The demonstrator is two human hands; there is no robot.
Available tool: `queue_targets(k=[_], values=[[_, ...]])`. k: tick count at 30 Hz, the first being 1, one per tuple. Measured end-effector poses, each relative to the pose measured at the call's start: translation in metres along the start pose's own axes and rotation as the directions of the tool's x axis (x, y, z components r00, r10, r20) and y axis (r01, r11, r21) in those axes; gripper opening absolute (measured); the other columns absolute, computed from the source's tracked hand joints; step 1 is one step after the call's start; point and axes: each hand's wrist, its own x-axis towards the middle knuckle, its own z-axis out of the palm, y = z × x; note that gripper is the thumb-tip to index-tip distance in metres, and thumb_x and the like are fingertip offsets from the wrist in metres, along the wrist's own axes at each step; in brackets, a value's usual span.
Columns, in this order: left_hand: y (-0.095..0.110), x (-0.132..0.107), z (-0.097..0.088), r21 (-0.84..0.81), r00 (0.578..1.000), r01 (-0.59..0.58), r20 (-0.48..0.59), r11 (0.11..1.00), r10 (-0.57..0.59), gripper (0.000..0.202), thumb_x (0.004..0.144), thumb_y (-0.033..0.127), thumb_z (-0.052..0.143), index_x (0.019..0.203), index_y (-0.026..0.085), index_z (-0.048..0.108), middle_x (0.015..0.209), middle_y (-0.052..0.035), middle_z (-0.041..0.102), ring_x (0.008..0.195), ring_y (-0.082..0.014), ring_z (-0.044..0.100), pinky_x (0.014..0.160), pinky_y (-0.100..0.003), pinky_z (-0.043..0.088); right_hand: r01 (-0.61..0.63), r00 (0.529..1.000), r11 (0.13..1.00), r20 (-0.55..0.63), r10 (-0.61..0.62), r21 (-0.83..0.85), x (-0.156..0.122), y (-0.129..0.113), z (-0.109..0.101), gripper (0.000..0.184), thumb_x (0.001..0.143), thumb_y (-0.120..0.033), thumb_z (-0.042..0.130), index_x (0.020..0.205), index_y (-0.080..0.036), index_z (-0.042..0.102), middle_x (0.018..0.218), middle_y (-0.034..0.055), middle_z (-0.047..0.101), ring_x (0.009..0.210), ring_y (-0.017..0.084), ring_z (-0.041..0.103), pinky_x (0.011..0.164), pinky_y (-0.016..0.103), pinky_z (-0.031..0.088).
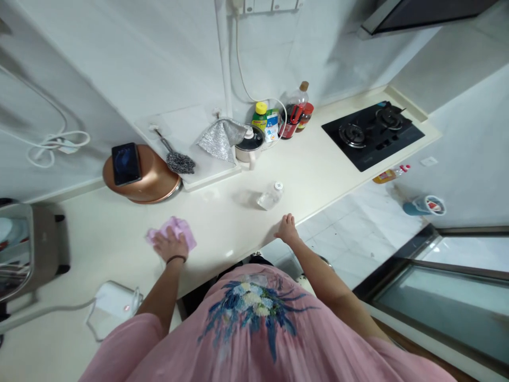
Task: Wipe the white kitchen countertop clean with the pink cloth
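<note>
My left hand (172, 245) lies palm down on a pinkish-purple cleaning cloth (185, 229), pressing it against the white countertop (222, 228). The cloth is crumpled and spreads out beyond the fingertips. A dark band circles that wrist. At the counter's front edge rests my right hand (287, 229), its fingers laid on the edge with nothing seen in them. Just beyond it stands a clear bottle (270, 196) with a white cap, holding what looks like clear liquid.
Left of the cloth are a dish rack cabinet (43, 249) and a white corded appliance (115, 302). A phone (126, 163) lies on a copper-coloured pan (155, 172). Behind stand a small lidded pot (248, 151) and condiment bottles (292, 114). A gas stove (371, 132) is at right.
</note>
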Motion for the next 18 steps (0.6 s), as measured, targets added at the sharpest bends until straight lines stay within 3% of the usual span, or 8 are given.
queue_targets(k=[2,4,7,10,12,14,18], values=[[-0.029,-0.006,-0.002,-0.039,0.991,0.130,-0.035,0.991,-0.131,0.073,0.111,0.051,0.026,0.172,0.012,0.034,0.180,-0.0304,0.016,0.170,-0.0433,0.011,0.131,-0.066,0.023,0.014,1.000,1.000,-0.004,-0.014,0.007,-0.002,-0.001,-0.002,0.141,0.072,-0.077,0.081,0.171,0.001,0.018,0.182,0.0316,0.012,0.169,0.048,0.006,0.137,0.056,0.011],[-0.041,-0.022,0.002,-0.083,0.975,0.209,-0.063,0.974,-0.214,0.074,0.110,0.053,0.024,0.172,0.013,0.031,0.181,-0.0286,0.013,0.170,-0.0436,0.011,0.131,-0.067,0.023,0.019,1.000,1.000,0.003,-0.019,0.011,-0.003,-0.002,-0.004,0.145,0.068,-0.082,0.081,0.170,0.001,0.021,0.181,0.0319,0.012,0.169,0.048,0.006,0.137,0.056,0.011],[-0.024,-0.056,0.017,-0.104,0.972,0.220,-0.063,0.970,-0.228,0.074,0.110,0.053,0.026,0.174,0.015,0.029,0.183,-0.0244,0.009,0.170,-0.0431,0.008,0.133,-0.067,0.020,0.028,1.000,0.999,0.007,-0.028,0.024,-0.003,0.000,-0.006,0.143,0.067,-0.083,0.080,0.168,0.003,0.025,0.180,0.0322,0.016,0.169,0.048,0.006,0.137,0.054,0.013],[0.023,-0.095,0.039,-0.078,1.000,0.026,0.011,0.997,-0.025,0.073,0.110,0.048,0.031,0.175,0.015,0.028,0.185,-0.0199,0.009,0.171,-0.0406,-0.002,0.136,-0.065,0.012,0.023,1.000,0.999,0.006,-0.023,0.041,-0.003,0.005,-0.004,0.137,0.072,-0.078,0.079,0.166,0.006,0.027,0.179,0.0340,0.020,0.170,0.047,0.006,0.138,0.053,0.013],[0.063,-0.116,0.053,-0.086,0.976,-0.179,0.112,0.980,0.188,0.074,0.108,0.047,0.040,0.175,0.016,0.033,0.185,-0.0188,0.012,0.171,-0.0401,-0.004,0.138,-0.061,0.007,0.000,1.000,0.999,0.008,-0.001,0.050,-0.002,0.008,-0.001,0.132,0.075,-0.071,0.079,0.166,0.008,0.025,0.178,0.0354,0.020,0.170,0.046,0.006,0.138,0.052,0.014],[0.106,-0.128,0.066,-0.138,0.892,-0.399,0.170,0.906,0.419,0.072,0.106,0.046,0.049,0.173,0.021,0.040,0.184,-0.0167,0.015,0.172,-0.0388,-0.001,0.139,-0.058,0.006,-0.026,1.000,0.998,0.010,0.025,0.056,0.000,0.012,0.003,0.128,0.076,-0.062,0.080,0.166,0.009,0.022,0.178,0.0360,0.018,0.170,0.046,0.007,0.137,0.051,0.016],[0.185,-0.121,0.079,-0.236,0.700,-0.680,0.074,0.695,0.710,0.075,0.102,0.041,0.059,0.173,0.026,0.039,0.184,-0.0121,0.022,0.172,-0.0350,0.001,0.139,-0.061,0.007,-0.033,0.999,0.996,-0.015,0.035,0.082,0.004,0.016,0.011,0.124,0.075,-0.052,0.079,0.168,0.006,0.021,0.179,0.0347,0.017,0.170,0.047,0.008,0.136,0.055,0.019]])
